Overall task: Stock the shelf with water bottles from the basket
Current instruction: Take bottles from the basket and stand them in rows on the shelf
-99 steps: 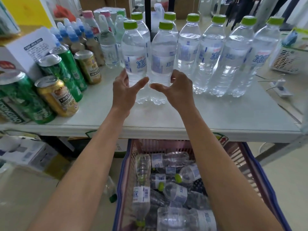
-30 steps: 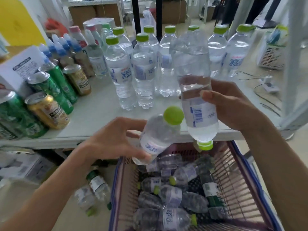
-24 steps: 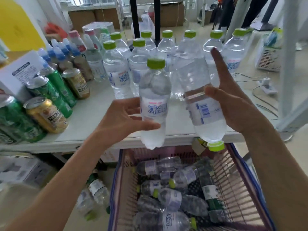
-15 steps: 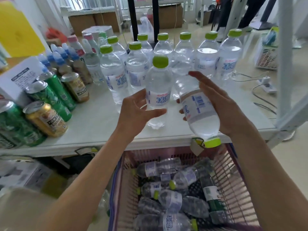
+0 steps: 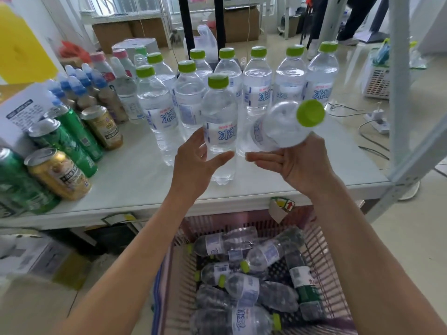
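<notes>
A clear water bottle with a green cap [image 5: 219, 110] stands upright on the white shelf [image 5: 135, 175], in front of two rows of like bottles [image 5: 256, 88]. My left hand [image 5: 193, 165] wraps it low, thumb across the front. My right hand [image 5: 297, 165], palm up, holds a second water bottle [image 5: 278, 129] tilted over the shelf just right of the first, its cap pointing up and right. Below the shelf edge, the pink basket with a blue rim [image 5: 323, 250] holds several bottles lying on their sides [image 5: 244, 286].
Gold and green cans [image 5: 58, 172] stand at the shelf's left, with small blue-capped bottles [image 5: 79, 85] and a white box [image 5: 21, 112] behind. A white shelf post [image 5: 399, 93] rises at right. A power strip [image 5: 377, 119] and white basket [image 5: 377, 83] sit on the floor beyond.
The left bottle went from lifted to standing on the shelf. The right bottle turned from cap-down to cap-up and moved forward over the shelf.
</notes>
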Tool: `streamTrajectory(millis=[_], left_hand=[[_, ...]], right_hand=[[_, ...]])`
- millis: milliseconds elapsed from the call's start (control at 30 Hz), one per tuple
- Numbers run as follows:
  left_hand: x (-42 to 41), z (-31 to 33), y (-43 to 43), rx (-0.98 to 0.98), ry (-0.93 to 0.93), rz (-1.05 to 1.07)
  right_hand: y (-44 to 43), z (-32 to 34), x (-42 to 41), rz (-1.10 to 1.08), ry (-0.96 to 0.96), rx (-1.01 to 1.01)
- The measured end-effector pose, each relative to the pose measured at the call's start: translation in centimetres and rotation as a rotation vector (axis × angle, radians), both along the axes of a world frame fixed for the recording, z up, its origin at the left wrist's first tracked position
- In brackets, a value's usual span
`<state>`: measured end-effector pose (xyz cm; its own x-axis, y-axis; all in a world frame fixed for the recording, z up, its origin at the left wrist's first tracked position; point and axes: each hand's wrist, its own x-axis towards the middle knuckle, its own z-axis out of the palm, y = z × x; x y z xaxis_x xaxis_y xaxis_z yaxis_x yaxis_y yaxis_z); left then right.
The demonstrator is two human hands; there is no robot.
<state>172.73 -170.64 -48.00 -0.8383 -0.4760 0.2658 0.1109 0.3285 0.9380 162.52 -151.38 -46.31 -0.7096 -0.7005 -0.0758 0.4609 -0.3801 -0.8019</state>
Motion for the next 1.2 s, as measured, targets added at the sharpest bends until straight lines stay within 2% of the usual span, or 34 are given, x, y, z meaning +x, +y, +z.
streamTrajectory(millis=[100, 267, 467, 600, 933, 1000, 1200], left_hand=[[-0.2, -0.4, -0.3, 0.037, 0.0, 0.013], [-0.5, -0.7, 0.0, 0.03, 0.013, 0.008], [-0.9, -1.1, 0.8, 0.013, 0.027, 0.024], [-1.1, -1.2, 0.9, -0.014, 0.03, 0.016], [-1.1, -2.2, 1.3, -0.026, 0.007, 0.092], [-1.0, -2.4, 1.8, -0.075, -0.02, 0.123], [-0.7, -1.8, 2.2, -0.399, -0.13, 0.267]], right_hand=[[-0.3, -0.2, 0.4, 0.034, 0.004, -0.004], [-0.6, -1.2, 0.0, 0.022, 0.136, 0.122], [-0.7, -0.1, -1.7, -0.109, 0.308, 0.32], [0.6, 1.1, -3.4, -0.032, 0.464, 0.464], [0.4, 1.3, -4.3, 0.102, 0.566, 0.531], [0.5, 1.3, -4.5, 0.09, 0.57, 0.542], [-0.1, 0.6, -4.9, -0.027, 0.691, 0.682]])
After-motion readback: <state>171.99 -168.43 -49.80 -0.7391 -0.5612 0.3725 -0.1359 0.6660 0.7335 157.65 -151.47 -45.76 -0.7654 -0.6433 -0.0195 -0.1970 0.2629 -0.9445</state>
